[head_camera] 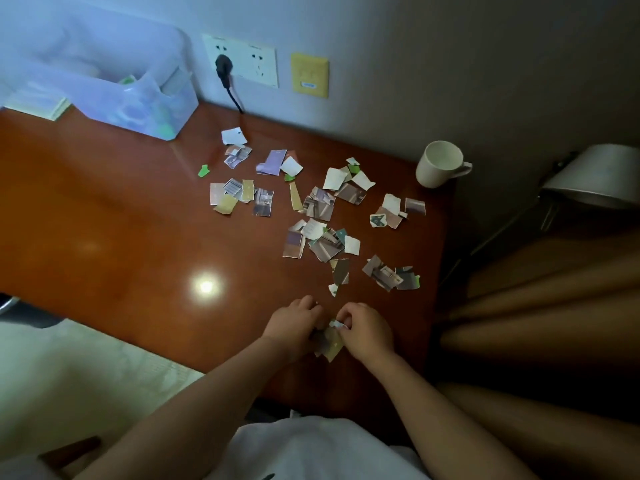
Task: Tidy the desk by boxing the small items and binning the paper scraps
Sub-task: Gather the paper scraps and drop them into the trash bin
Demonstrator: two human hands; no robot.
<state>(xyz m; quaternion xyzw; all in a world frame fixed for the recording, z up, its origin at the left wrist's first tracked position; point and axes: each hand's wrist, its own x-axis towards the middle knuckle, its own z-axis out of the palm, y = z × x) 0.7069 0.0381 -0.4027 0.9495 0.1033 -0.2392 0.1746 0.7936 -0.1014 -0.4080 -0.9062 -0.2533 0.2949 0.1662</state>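
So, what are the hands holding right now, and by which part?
A bunch of paper scraps, held between both: the left hand grips its left edge, the right hand pinches its upper right edge.

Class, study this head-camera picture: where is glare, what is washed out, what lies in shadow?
Head view: a round glare spot shines on the desk; the plastic box far left is washed out and soft; the lamp side sinks into shadow; the wide lens bows the desk's edge; left hand and right hand, gripping paper scraps, look dim.
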